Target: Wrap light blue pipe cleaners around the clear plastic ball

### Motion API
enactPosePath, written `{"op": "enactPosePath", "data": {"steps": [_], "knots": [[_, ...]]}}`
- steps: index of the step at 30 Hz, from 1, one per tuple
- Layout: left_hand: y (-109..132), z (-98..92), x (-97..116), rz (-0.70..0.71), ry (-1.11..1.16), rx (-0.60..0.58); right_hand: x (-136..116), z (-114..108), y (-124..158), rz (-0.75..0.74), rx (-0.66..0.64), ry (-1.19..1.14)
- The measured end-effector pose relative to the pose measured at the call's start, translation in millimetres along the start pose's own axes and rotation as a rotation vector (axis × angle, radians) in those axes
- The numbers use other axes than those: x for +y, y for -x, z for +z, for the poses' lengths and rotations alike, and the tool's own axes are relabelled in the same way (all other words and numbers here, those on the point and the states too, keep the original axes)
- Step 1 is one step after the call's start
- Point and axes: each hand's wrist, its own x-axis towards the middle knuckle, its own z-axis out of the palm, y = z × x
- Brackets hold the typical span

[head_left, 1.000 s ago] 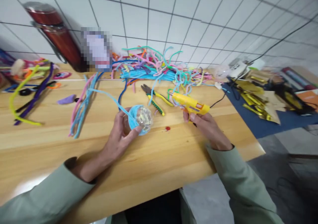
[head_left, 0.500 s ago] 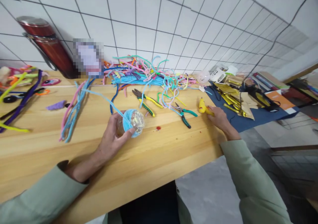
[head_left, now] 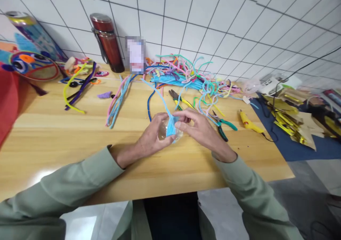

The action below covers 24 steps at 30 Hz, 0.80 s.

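Observation:
A clear ball (head_left: 163,129) partly wrapped in light blue pipe cleaner (head_left: 171,127) is held over the wooden table. My left hand (head_left: 151,135) grips it from the left, fingers curled round its side. My right hand (head_left: 195,128) is closed on the blue pipe cleaner at the ball's upper right; its fingertips partly cover the wrapping. A loose blue strand (head_left: 160,92) runs up and left from the ball. The yellow glue gun (head_left: 249,122) lies on the table to the right of my right hand.
Yellow-handled pliers (head_left: 181,99) and green-handled pliers (head_left: 225,123) lie behind the hands. A pipe cleaner pile (head_left: 183,78), a red thermos (head_left: 108,44) and a phone-like pixelated object (head_left: 136,55) are near the wall. Gold foil (head_left: 289,121) lies on blue cloth at right.
My right hand has let go of the glue gun and come to the ball. My left hand still holds the ball, now turned. The view has shifted left.

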Motion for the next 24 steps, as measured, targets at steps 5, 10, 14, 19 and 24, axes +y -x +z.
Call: {"op": "enactPosePath", "data": {"steps": [5, 10, 14, 19, 24], "knots": [[-2.9, 1.7, -0.6, 0.054, -0.026, 0.003, 7.5, 7.4, -7.6, 0.076, -0.077, -0.16], [-4.5, 1.2, 0.9, 0.093, -0.018, 0.004, 9.9, 3.4, -1.5, 0.205, -0.083, -0.328], [-5.0, 0.6, 3.2, 0.061, 0.0, -0.005, 10.9, 7.1, 2.2, 0.249, -0.015, -0.366], [-2.9, 2.5, 2.7, 0.008, 0.012, -0.008, 14.8, 12.9, 3.4, 0.264, 0.041, -0.369], [-1.1, 5.3, 0.7, -0.004, 0.044, 0.018, 17.2, 15.2, 4.7, 0.258, 0.065, -0.362]]}}
